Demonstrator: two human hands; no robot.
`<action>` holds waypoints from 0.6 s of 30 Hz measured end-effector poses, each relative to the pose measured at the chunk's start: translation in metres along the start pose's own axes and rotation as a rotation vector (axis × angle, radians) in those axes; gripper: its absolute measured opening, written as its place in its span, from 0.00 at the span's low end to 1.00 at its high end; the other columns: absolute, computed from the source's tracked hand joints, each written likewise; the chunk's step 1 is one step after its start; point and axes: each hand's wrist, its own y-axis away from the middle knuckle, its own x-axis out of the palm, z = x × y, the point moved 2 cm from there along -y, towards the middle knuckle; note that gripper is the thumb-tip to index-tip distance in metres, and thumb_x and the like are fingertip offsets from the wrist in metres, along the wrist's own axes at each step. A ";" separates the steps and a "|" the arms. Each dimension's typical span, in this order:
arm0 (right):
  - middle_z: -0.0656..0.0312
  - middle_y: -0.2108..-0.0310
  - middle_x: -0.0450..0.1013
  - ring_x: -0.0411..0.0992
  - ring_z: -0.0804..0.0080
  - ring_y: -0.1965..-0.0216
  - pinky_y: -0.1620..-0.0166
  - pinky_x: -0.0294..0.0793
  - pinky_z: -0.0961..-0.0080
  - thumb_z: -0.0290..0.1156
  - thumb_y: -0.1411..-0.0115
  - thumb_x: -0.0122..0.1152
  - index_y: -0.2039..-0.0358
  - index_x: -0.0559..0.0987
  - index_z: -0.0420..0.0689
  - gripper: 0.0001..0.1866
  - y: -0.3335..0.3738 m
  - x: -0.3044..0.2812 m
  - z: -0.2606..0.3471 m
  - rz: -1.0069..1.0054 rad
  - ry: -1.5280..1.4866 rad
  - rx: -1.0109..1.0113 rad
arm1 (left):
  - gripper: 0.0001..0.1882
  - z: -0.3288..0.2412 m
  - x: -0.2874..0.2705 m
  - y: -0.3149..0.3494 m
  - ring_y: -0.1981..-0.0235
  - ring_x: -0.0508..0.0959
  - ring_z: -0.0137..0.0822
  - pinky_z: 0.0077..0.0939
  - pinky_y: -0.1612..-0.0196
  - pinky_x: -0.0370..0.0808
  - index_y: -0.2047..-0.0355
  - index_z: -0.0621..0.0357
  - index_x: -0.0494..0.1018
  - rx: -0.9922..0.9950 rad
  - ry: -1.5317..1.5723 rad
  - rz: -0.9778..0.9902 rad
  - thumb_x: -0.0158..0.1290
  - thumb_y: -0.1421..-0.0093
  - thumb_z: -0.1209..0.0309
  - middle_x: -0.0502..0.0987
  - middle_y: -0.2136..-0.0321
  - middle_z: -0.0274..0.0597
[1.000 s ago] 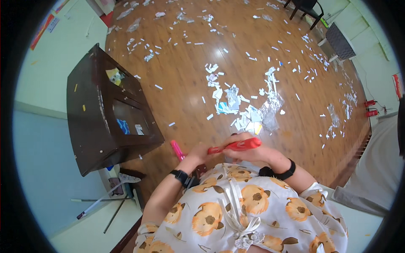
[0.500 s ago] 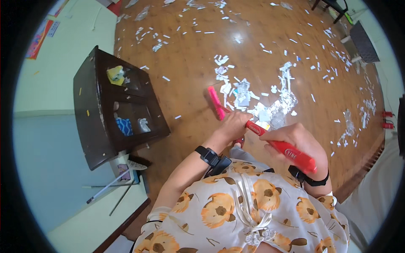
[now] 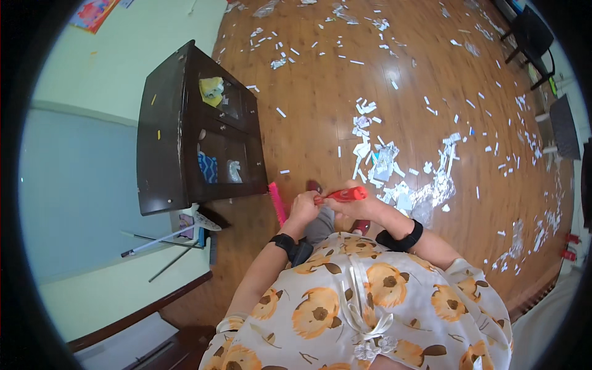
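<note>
Both hands meet in front of my chest: my left hand [image 3: 303, 206] is curled shut around the near end of a red handle [image 3: 341, 195], and my right hand [image 3: 357, 208] closes under it from the other side, so the handle lies roughly level between them, just above my floral blouse [image 3: 364, 296]. I count one pink comb-like brush [image 3: 277, 203] standing just left of my left hand; whether the hand touches it I cannot tell. Each wrist carries one black band, two in all. On the wooden floor [image 3: 320, 92] white paper scraps [image 3: 382, 166] lie scattered past counting, thickest in a heap just beyond my hands and thinning toward the far wall. One dark cabinet [image 3: 166, 135] stands to my left against the pale wall; behind its glass doors I see a yellow object [image 3: 211, 89] in the upper part and a blue patterned thing [image 3: 208, 166] lower down. Two thin poles [image 3: 161, 242] lean near its base. Two dark chairs [image 3: 533, 37] sit at the far right edge, well apart from me, with open floor between cabinet and heap.
</note>
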 end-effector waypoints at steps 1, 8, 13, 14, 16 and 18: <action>0.60 0.78 0.76 0.74 0.78 0.81 0.77 0.72 0.81 0.34 0.43 0.59 0.63 0.80 0.39 0.13 -0.004 -0.005 0.005 -0.042 -0.036 0.091 | 0.10 -0.011 -0.007 -0.007 0.64 0.77 0.55 0.46 0.62 0.74 0.67 0.55 0.77 0.026 -0.010 0.026 0.55 0.49 0.66 0.78 0.70 0.54; 0.55 0.79 0.76 0.76 0.73 0.79 0.74 0.73 0.78 0.31 0.44 0.59 0.63 0.80 0.39 0.11 -0.034 -0.055 0.081 -0.156 0.322 -0.011 | 0.09 -0.058 -0.037 -0.104 0.65 0.77 0.54 0.42 0.64 0.74 0.66 0.58 0.75 0.353 -0.015 0.101 0.56 0.49 0.71 0.77 0.71 0.55; 0.48 0.77 0.74 0.74 0.55 0.77 0.71 0.74 0.71 0.25 0.49 0.62 0.64 0.79 0.39 0.11 -0.058 -0.047 0.147 -0.142 0.804 -0.318 | 0.09 -0.080 -0.090 -0.152 0.67 0.78 0.53 0.45 0.65 0.74 0.66 0.57 0.73 0.531 0.108 -0.037 0.54 0.49 0.72 0.77 0.72 0.53; 0.48 0.78 0.74 0.74 0.56 0.78 0.72 0.73 0.71 0.25 0.49 0.63 0.64 0.80 0.39 0.10 -0.067 -0.045 0.160 -0.151 0.813 -0.339 | 0.10 -0.081 -0.102 -0.160 0.67 0.78 0.52 0.44 0.66 0.74 0.65 0.57 0.72 0.608 0.132 -0.074 0.54 0.49 0.72 0.77 0.71 0.52; 0.48 0.78 0.74 0.74 0.56 0.78 0.72 0.73 0.71 0.25 0.49 0.63 0.64 0.80 0.39 0.10 -0.088 -0.047 0.178 -0.151 0.806 -0.349 | 0.10 -0.083 -0.127 -0.174 0.67 0.78 0.50 0.43 0.66 0.74 0.65 0.56 0.73 0.637 0.087 -0.114 0.55 0.49 0.70 0.77 0.71 0.49; 0.49 0.78 0.74 0.74 0.56 0.78 0.72 0.73 0.72 0.25 0.49 0.63 0.64 0.80 0.39 0.11 -0.110 -0.049 0.194 -0.153 0.796 -0.365 | 0.14 -0.082 -0.155 -0.182 0.66 0.76 0.54 0.42 0.66 0.72 0.64 0.61 0.70 0.583 0.098 -0.093 0.55 0.53 0.78 0.75 0.71 0.51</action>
